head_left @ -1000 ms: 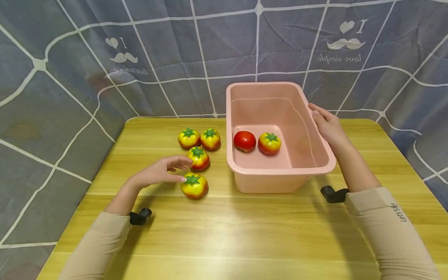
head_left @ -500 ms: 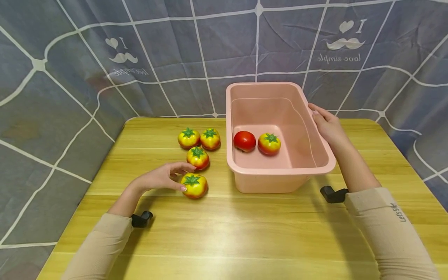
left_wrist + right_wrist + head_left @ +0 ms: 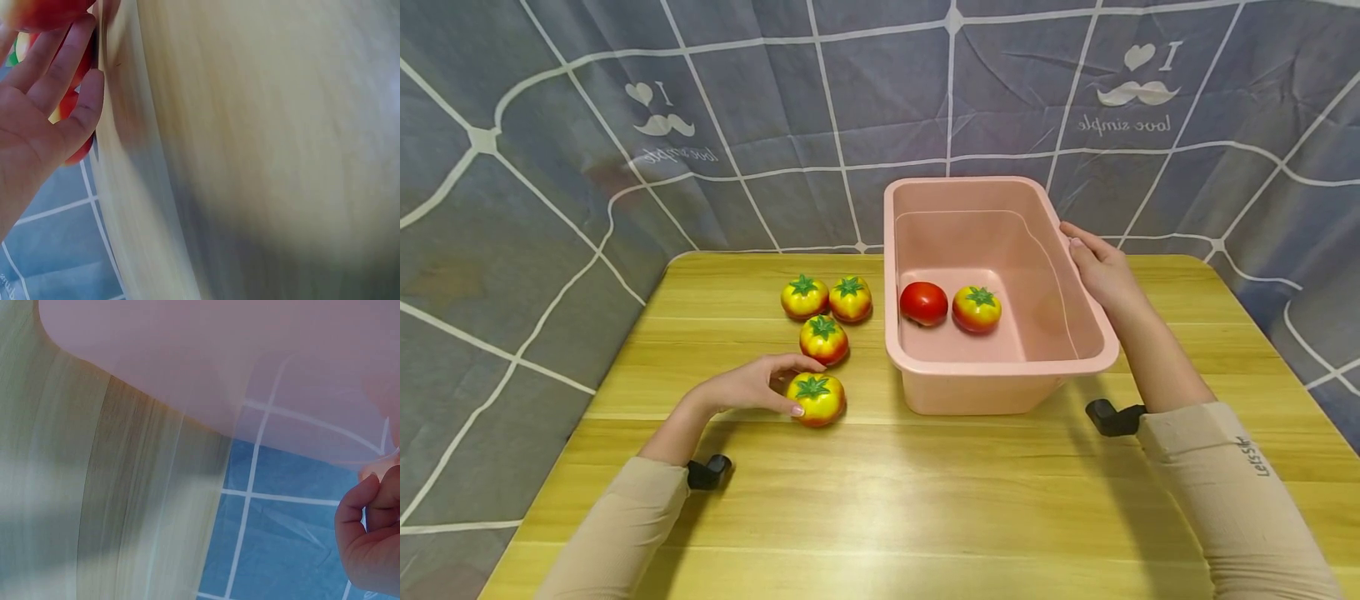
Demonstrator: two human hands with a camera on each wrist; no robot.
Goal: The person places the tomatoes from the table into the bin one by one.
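In the head view my left hand [image 3: 758, 386] has its thumb and fingers round the nearest yellow-red tomato [image 3: 817, 400], which rests on the table. Just behind it is another yellow-red tomato [image 3: 824, 340], and two more [image 3: 805, 297] [image 3: 851, 300] stand side by side farther back. My right hand [image 3: 1101, 271] grips the right rim of the pink bin [image 3: 977, 392]. Inside the bin lie a red tomato [image 3: 923, 303] and a yellow-red tomato [image 3: 977, 309], slightly apart. The left wrist view shows my left palm and fingers [image 3: 62, 75] beside a tomato [image 3: 44, 12].
A wooden table [image 3: 865, 508] carries everything. Grey curtain [image 3: 760, 100] with white lines hangs behind it and at both sides. A black wrist mount [image 3: 709, 472] is on the left wrist, another [image 3: 1115, 417] on the right.
My left hand has moved down and slightly right, from above the nearest tomato to round it. My right hand keeps its grip on the bin, which has hardly moved.
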